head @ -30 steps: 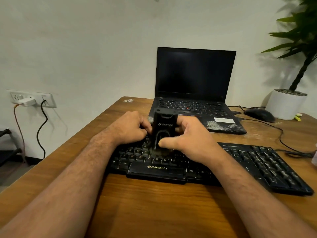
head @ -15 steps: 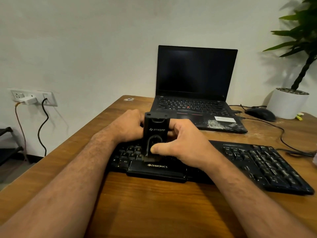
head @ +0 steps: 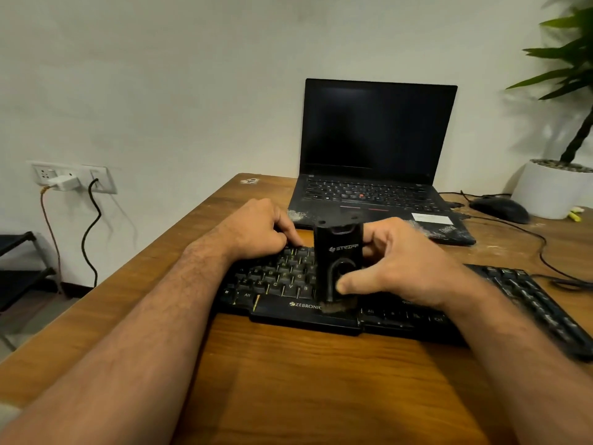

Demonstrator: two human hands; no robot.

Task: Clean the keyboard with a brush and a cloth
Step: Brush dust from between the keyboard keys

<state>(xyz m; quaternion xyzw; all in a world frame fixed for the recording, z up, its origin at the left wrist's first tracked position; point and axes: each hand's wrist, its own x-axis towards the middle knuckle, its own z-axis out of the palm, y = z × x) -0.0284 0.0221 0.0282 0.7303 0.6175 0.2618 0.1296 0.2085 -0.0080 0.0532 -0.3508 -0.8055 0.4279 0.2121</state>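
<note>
A black Zebronics keyboard [head: 279, 277] lies across the wooden desk [head: 321, 380]. My right hand [head: 404, 264] grips a black upright brush [head: 338, 264], thumb on its front, bristles down on the keyboard's front edge near the spacebar. My left hand [head: 260, 229] rests on the keyboard's far left part, fingers curled down onto its upper rows. No cloth is in view.
An open black laptop [head: 375, 155] with a dark screen stands behind the keyboard. A black mouse [head: 500, 210] with its cable and a white plant pot [head: 548, 187] sit at the back right. A wall socket with a charger [head: 64, 181] is at left.
The brush in my right hand has swept toward me over the keys to the front edge and shifted a little right. My left hand stays on the keyboard.
</note>
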